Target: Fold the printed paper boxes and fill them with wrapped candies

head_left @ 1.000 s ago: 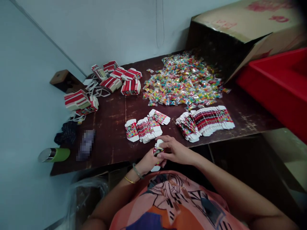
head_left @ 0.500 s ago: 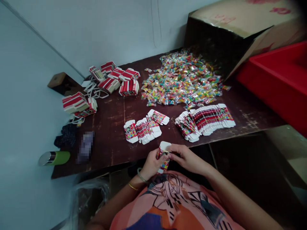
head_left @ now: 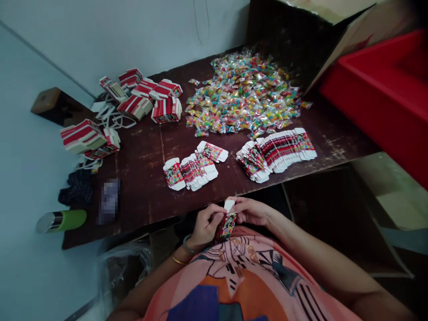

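Observation:
A small printed candy box (head_left: 228,224) with a white flap at its top is between my two hands, close to my body just off the table's front edge. My left hand (head_left: 206,226) pinches its left side, and my right hand (head_left: 251,211) grips the upper right edge by the flap. Beyond them on the table lie flat boxes of the same print: a smaller fanned group (head_left: 194,171) and a longer fanned row (head_left: 284,150) to the right. Behind these spreads a large heap of wrapped candies (head_left: 244,102).
Bundles of red-and-white cartons (head_left: 167,110) and loose white straps (head_left: 112,117) lie at the table's back left. A green bottle (head_left: 70,220), dark cloth (head_left: 76,187) and blurred item (head_left: 109,200) sit front left. A red bin (head_left: 377,93) and a cardboard box (head_left: 354,49) stand right.
The box has narrowed from a flat face to a more upright form, its white flap now slimmer. My hands have shifted their grip around it. The view has tilted downward and to the right.

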Demonstrator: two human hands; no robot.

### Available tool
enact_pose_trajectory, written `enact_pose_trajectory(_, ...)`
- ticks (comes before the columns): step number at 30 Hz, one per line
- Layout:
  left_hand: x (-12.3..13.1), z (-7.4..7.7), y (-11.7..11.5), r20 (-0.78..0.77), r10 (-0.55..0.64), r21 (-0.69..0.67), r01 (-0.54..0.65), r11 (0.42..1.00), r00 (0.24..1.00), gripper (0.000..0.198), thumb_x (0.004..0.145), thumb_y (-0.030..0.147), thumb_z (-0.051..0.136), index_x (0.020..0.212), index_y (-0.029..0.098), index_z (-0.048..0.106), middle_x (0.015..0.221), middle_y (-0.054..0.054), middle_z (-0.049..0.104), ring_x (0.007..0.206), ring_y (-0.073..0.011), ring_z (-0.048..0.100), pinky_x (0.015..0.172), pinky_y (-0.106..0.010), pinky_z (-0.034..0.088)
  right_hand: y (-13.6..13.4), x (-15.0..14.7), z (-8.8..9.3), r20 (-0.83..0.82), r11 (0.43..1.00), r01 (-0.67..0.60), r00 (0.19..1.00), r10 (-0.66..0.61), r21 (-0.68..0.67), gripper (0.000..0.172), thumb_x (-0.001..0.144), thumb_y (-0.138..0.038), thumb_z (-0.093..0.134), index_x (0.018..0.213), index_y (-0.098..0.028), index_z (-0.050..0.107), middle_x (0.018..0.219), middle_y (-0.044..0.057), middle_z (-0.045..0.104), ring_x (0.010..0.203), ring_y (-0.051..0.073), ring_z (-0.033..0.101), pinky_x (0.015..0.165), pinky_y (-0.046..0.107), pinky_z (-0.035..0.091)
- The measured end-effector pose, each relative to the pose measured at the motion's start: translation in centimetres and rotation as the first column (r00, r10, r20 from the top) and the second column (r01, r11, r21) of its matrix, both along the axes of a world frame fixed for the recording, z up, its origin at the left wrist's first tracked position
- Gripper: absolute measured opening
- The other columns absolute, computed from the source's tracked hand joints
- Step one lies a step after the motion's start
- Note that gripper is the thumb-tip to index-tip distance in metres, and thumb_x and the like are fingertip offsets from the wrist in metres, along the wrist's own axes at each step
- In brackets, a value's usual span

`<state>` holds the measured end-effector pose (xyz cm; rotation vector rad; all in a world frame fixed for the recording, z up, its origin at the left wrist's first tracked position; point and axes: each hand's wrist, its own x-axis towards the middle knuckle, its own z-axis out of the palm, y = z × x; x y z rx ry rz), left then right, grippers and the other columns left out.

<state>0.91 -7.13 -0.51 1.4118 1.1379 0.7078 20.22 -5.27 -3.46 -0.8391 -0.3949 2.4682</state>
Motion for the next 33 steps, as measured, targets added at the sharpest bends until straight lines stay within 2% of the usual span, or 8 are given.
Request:
enact_pose_trajectory(3,0.5,1.1,0.2,0.046,0.147,-0.191,-0.136,0.972,0.988,0.015,0.078,0.032,0.062,0.074,0.018,0.057,0.068,0.002,0.054,0.063,-0.0115,0.049,0.062,-0.023,0.039,0.4,0.1,1.5,0.194,0.961,-0.084,0.981,0.033,0.262,0.019,0.067,-0.024,0.074,0.083,-0.015,0.068,0.074,0.000,0.064,0.056,0.009,0.056,0.053,0.021,0.048)
enact_pose_trajectory(9,1.2,1.8,1.0,0.389,0.390,-0.723,0.015,0.691,0.834,0.055,0.060,0.012,0.052,0.113,0.024,0.047,0.086,0.001,0.060,0.075,-0.0156,0.058,0.069,-0.027,0.044,-0.9,-1.2,5.0,0.452,0.564,-0.218,0.834,-0.316,0.797,0.024,0.090,-0.032,0.053,0.089,-0.020,0.075,0.090,0.005,0.064,0.088,0.017,0.058,0.082,0.032,0.045)
enact_pose_trajectory(17,0.8,2.2,0.8,0.468,0.372,-0.757,0.147,0.637,0.801,0.065,0.067,0.009,0.049,0.130,0.024,0.040,0.108,-0.005,0.062,0.083,-0.0186,0.063,0.078,-0.034,0.047,0.2,-0.8,3.6,0.359,0.852,-0.189,0.933,0.001,0.488,0.030,0.074,-0.041,0.072,0.093,-0.018,0.075,0.086,0.003,0.063,0.067,0.011,0.056,0.054,0.022,0.046)
enact_pose_trajectory(23,0.5,1.6,0.1,0.530,0.306,-0.712,0.218,0.668,0.791,0.050,0.083,0.023,0.049,0.132,0.022,0.041,0.122,-0.011,0.058,0.099,-0.0248,0.061,0.083,-0.038,0.048,1.3,-0.4,3.3,0.366,0.871,-0.212,0.930,0.041,0.442,0.029,0.073,-0.042,0.072,0.087,-0.017,0.076,0.081,0.002,0.062,0.062,0.011,0.057,0.054,0.023,0.050)
enact_pose_trajectory(25,0.2,1.4,-0.1,0.555,0.266,-0.682,0.249,0.688,0.788,0.052,0.083,0.024,0.050,0.134,0.023,0.040,0.127,-0.011,0.055,0.104,-0.0256,0.060,0.086,-0.038,0.046,1.2,-0.2,3.5,0.406,0.779,-0.226,0.913,-0.040,0.585,0.025,0.080,-0.039,0.066,0.090,-0.018,0.076,0.085,0.003,0.062,0.069,0.013,0.059,0.059,0.025,0.052)
enact_pose_trajectory(28,-0.6,0.9,-0.2,0.564,0.177,-0.626,0.278,0.728,0.807,0.059,0.079,0.020,0.056,0.136,0.024,0.039,0.132,-0.009,0.052,0.113,-0.0267,0.055,0.094,-0.038,0.041,0.6,0.3,4.0,0.453,0.451,-0.337,0.874,-0.176,0.827,0.023,0.090,-0.026,0.054,0.102,-0.020,0.072,0.096,0.006,0.064,0.086,0.016,0.061,0.077,0.030,0.051)
enact_pose_trajectory(31,-1.1,0.4,-0.2,0.509,0.062,-0.567,0.281,0.774,0.858,0.061,0.078,0.016,0.056,0.137,0.025,0.040,0.135,-0.007,0.051,0.121,-0.0261,0.049,0.102,-0.038,0.035,-0.5,0.6,4.7,0.513,0.141,-0.493,0.826,-0.235,0.858,0.034,0.090,-0.016,0.049,0.120,-0.019,0.063,0.107,0.011,0.062,0.098,0.020,0.058,0.085,0.035,0.048)
enact_pose_trajectory(33,-1.2,0.3,-0.1,0.477,-0.013,-0.526,0.297,0.797,0.879,0.061,0.079,0.015,0.055,0.137,0.025,0.040,0.136,-0.006,0.050,0.123,-0.0260,0.046,0.104,-0.038,0.033,-0.9,0.6,5.2,0.541,0.038,-0.553,0.796,-0.273,0.832,0.038,0.087,-0.014,0.051,0.124,-0.018,0.060,0.108,0.012,0.062,0.099,0.021,0.056,0.085,0.037,0.047)
